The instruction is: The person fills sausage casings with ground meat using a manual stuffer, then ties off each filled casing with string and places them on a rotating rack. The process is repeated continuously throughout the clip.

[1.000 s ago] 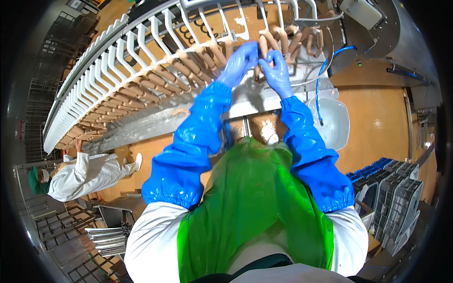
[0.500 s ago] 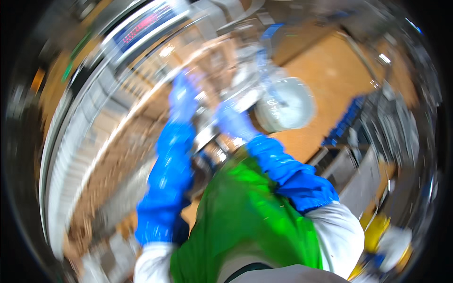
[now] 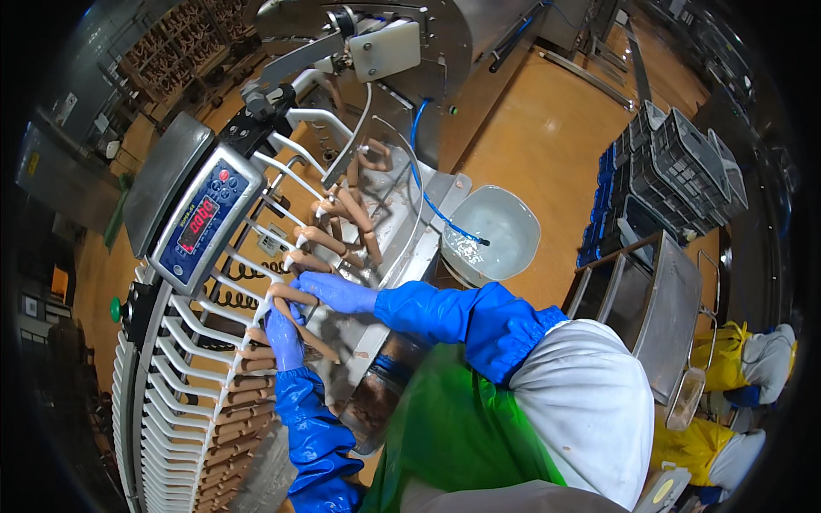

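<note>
Linked sausages (image 3: 293,293) hang bunched at the tip of a white hook, and both my gloved hands are on them. My left hand (image 3: 283,335) comes from below, its fingers closed around the links beside the hook. From the right, my right hand (image 3: 335,293) grips the same links, with its fingertips partly hidden. One link slants down to the right below it. More sausages (image 3: 351,209) hang from the hooks farther along, over a wet metal tray (image 3: 398,244). Rows of sausages (image 3: 227,440) hang on the near part of the hook rail (image 3: 184,389).
A scale display (image 3: 205,224) is mounted above the hooks. Right of the tray, a white bucket (image 3: 505,224) holds water and a blue hose (image 3: 440,214). Stacked grey crates (image 3: 676,175) and a metal cart (image 3: 641,299) stand at the right. People in yellow aprons (image 3: 714,355) are at the lower right.
The view has turned and sharpened from a heavy blur. Both hands now show closed on the links at the hook, lower in the picture and nearer to me.
</note>
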`<state>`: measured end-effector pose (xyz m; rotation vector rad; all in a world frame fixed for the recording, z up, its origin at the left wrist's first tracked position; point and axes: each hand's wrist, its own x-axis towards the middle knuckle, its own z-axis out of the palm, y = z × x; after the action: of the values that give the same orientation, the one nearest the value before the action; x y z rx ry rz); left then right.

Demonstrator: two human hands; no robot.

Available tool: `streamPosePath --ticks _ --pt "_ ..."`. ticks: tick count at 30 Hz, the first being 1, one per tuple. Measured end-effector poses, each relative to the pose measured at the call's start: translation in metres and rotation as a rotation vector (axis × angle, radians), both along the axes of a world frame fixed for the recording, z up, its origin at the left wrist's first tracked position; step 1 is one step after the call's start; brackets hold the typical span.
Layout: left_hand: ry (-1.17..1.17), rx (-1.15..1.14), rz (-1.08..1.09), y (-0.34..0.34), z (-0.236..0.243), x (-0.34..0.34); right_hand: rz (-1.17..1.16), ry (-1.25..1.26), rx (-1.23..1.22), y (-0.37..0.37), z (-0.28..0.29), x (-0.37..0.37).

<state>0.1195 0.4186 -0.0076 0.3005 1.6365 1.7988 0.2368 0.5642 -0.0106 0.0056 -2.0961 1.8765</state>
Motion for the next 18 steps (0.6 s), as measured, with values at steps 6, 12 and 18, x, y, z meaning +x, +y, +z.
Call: streamPosePath --ticks 6,12,18 --pt "0.052 -0.076 0.133 -0.027 -0.045 -0.015 0.197 -0.082 0.052 0.014 0.003 -0.020" --pt "-0.125 -0.041 0.062 -0.040 -0.063 -0.033 0.327 -0.098 0.140 -0.008 0.008 -0.038" --pt "0.286 -0.128 0.452 -0.052 -0.037 0.019 0.412 -0.059 0.194 -0.054 -0.005 -0.076"
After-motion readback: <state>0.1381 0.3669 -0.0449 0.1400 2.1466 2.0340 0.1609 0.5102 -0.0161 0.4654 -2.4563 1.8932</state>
